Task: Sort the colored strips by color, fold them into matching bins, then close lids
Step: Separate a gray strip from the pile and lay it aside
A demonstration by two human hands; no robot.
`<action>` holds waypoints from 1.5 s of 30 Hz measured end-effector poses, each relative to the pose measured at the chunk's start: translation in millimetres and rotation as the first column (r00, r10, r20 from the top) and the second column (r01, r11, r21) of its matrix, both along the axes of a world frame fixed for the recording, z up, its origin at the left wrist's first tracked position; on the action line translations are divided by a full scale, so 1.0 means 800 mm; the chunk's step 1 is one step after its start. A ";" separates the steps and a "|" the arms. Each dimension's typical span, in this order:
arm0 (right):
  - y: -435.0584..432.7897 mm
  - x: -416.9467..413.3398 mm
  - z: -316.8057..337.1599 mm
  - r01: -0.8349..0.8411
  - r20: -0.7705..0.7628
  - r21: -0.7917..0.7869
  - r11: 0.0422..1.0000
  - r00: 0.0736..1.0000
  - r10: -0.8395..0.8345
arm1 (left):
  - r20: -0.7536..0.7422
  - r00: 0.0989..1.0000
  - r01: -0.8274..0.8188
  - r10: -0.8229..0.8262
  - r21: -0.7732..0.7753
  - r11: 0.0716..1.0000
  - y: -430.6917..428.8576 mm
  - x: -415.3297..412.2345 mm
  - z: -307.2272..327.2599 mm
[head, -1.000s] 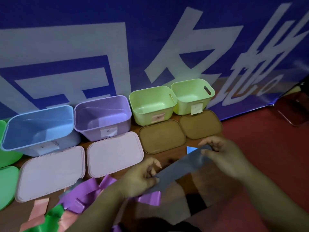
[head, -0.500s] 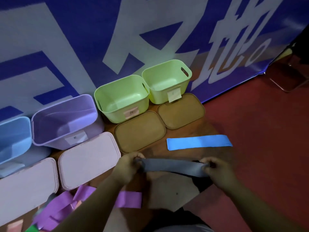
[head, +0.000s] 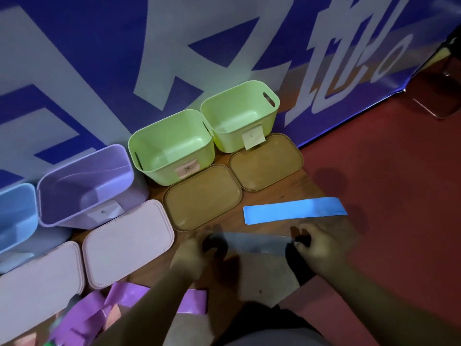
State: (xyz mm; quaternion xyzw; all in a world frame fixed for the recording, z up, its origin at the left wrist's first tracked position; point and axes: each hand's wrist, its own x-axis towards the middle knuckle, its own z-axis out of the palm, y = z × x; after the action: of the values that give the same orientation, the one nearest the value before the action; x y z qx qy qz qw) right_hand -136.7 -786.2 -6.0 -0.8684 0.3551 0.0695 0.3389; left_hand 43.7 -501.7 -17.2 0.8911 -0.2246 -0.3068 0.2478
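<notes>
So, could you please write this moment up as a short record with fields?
left hand: grips one end of grey strip
right hand: grips its other end
grey strip: stretched between both hands
blue strip: flat on table beyond it
bins: blue bin, purple bin, green bins, all lidless
lids: pink lids, brown lids, lying before bins

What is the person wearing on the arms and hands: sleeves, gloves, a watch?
Nothing visible. Both forearms are bare to the frame edge, with no sleeves. The left grip and right grip are bare hands: no gloves, rings or watch show, though the picture is dim.
</notes>
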 end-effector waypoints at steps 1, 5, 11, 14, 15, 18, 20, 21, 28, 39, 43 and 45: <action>0.010 0.006 0.002 -0.049 -0.014 -0.017 0.999 0.999 0.049 | 0.008 1.000 0.005 -0.005 0.000 1.000 0.011 -0.006 0.002; 0.068 0.036 0.011 -0.280 -0.002 -0.011 0.960 0.960 0.280 | 0.064 0.998 -0.003 0.002 0.016 1.000 0.072 -0.029 0.014; 0.194 0.074 0.006 -0.505 0.060 0.035 0.863 0.863 0.502 | 0.156 0.975 -0.162 0.159 0.006 0.987 0.204 -0.055 0.029; 0.256 0.082 0.005 -0.591 0.101 0.070 0.804 0.806 0.584 | 0.192 0.946 -0.277 0.261 0.063 0.959 0.265 -0.068 0.034; 0.276 0.083 0.005 -0.622 0.112 0.081 0.779 0.782 0.613 | 0.203 0.938 -0.298 0.280 0.064 0.952 0.282 -0.073 0.034; 0.331 0.084 0.000 -0.675 0.128 0.086 0.733 0.737 0.664 | 0.192 0.922 -0.354 0.337 0.059 0.933 0.330 -0.085 0.033; 0.363 0.084 -0.002 -0.689 0.124 0.092 0.719 0.725 0.678 | 0.201 0.902 -0.398 0.382 0.042 0.917 0.358 -0.093 0.030; 0.378 0.084 -0.003 -0.698 0.128 0.090 0.710 0.715 0.687 | 0.201 0.895 -0.411 0.399 0.025 0.911 0.370 -0.098 0.030; 0.459 0.091 -0.009 -0.742 0.106 0.071 0.667 0.670 0.735 | 0.205 0.906 -0.378 0.370 -0.002 0.926 0.436 -0.119 0.015; 0.510 0.124 -0.026 -0.733 -0.119 0.024 0.680 0.673 0.730 | 0.229 0.968 -0.144 0.103 0.171 0.975 0.452 -0.112 0.013; 0.513 0.130 -0.019 -0.699 -0.081 0.038 0.714 0.710 0.699 | 0.231 0.967 -0.147 0.108 0.161 0.976 0.461 -0.105 0.012; 0.514 0.134 -0.010 -0.700 -0.052 0.076 0.710 0.708 0.704 | 0.253 0.960 -0.151 0.116 0.122 0.981 0.464 -0.101 0.011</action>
State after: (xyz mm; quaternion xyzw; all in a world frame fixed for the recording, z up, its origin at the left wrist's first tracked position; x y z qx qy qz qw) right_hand -29.5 -374.8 -13.8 -0.9261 0.0092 0.2353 0.2948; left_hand -37.4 -130.3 -8.2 0.9505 -0.1705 -0.1920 0.1751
